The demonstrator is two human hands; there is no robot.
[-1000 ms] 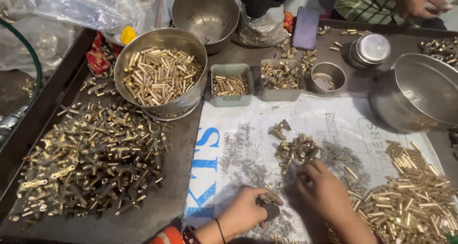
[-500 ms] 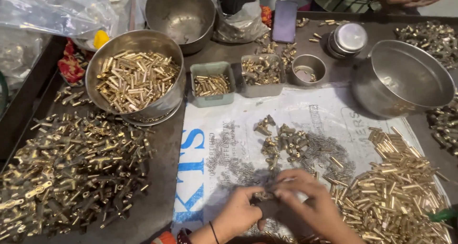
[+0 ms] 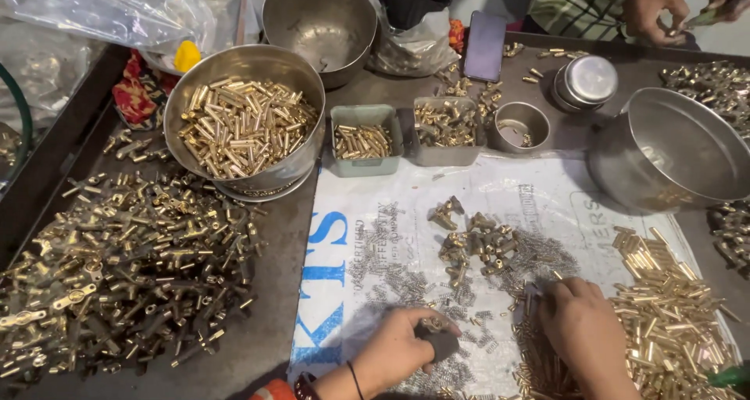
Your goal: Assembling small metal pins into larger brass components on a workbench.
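Observation:
My left hand (image 3: 398, 349) is closed around a small dark tool near the bottom of the view, over a scatter of tiny grey springs (image 3: 406, 287) on a white printed sack sheet (image 3: 375, 212). Just to its right, my right hand (image 3: 582, 330) rests palm down with fingertips touching small brass parts and springs; whether it holds one is hidden. A small heap of brass fittings (image 3: 476, 244) lies just beyond both hands. A pile of brass tubes (image 3: 672, 314) lies to the right of my right hand.
A steel bowl of brass tubes (image 3: 246, 126) stands at upper left above a big spread of brass fittings (image 3: 117, 267). Two small trays (image 3: 363, 141) and a small cup (image 3: 522, 126) line the sheet's far edge. An empty steel bowl (image 3: 672, 150) sits right. Another person's hands (image 3: 656, 9) work at the top.
My hands have come apart: the right one moved right to the parts beside the tube pile, the left stays closed on the dark tool. The camera view shifted slightly.

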